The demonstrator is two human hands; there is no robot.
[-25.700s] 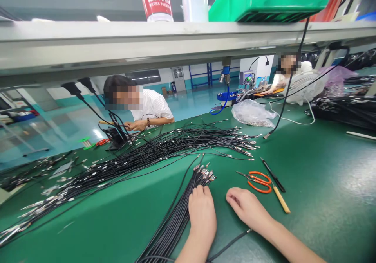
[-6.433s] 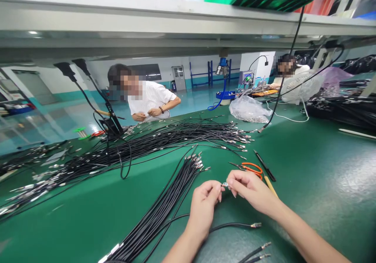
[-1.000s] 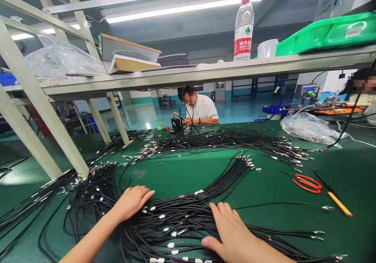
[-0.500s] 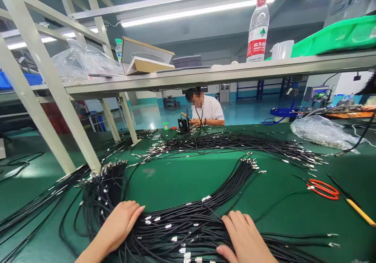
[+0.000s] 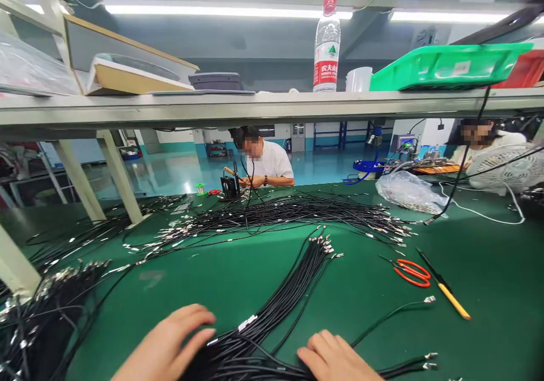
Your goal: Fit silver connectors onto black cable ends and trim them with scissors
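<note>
Drawn back toward the near edge of the bench since half a second ago: left hand [image 5: 165, 341] and right hand [image 5: 335, 358], both lower in view, with fewer strands beneath them. Both open, no clench and no grasp on anything visible. Left fingers [image 5: 199, 330] slightly curled, just beside the bundle of black cables [image 5: 276, 307]; right fingers [image 5: 314, 347] right at its lower strands, contact impossible to tell.

Bundle lying on the green bench mat [image 5: 488, 335] between the hands, running up and away to a spray of crimped metal terminals [image 5: 326, 246]. To its right, one loose black cable [image 5: 395, 313] ending in a terminal, then orange-handled snips [image 5: 410, 273] beside a yellow-handled tool [image 5: 453, 301]. Farther off, a long cable heap [image 5: 276, 214] across the bench, and a dark cable pile [image 5: 42, 318] at the left edge.

Beyond the heap, a seated co-worker [image 5: 267, 163] with both hands at a small black stand [image 5: 230, 187]. Above, a metal shelf [image 5: 255, 106] bearing a water bottle [image 5: 326, 46] and a green tray [image 5: 446, 66].
</note>
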